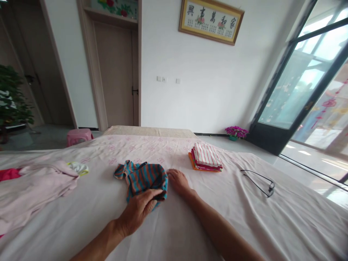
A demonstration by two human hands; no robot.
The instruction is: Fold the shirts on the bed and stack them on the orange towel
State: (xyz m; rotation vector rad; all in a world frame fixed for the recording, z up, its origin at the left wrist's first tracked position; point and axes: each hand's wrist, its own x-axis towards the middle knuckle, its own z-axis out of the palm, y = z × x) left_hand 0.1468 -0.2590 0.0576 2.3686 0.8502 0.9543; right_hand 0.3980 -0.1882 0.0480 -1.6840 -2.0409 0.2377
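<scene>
A small shirt with teal and brown stripes (145,175) lies partly folded on the sheet in front of me. My left hand (140,208) is at its near edge, thumb and fingers closing on the fabric; the fingertips partly cover the cloth. Just right of the shirt, my right hand (178,180) rests palm down with fingers stretched out, close to the shirt's right edge. Whether its fingertips touch the cloth I cannot tell. Beyond my right hand sits a stack of folded clothes (208,156), a red-and-white striped piece on top.
A pale sheet (174,224) covers the wide surface. Loose pink clothing (40,185) is heaped at the left, beside a white piece with yellow-green trim (79,168). Eyeglasses (268,186) lie at the right. Behind stand a pink stool (79,136) and purple flowers (236,132).
</scene>
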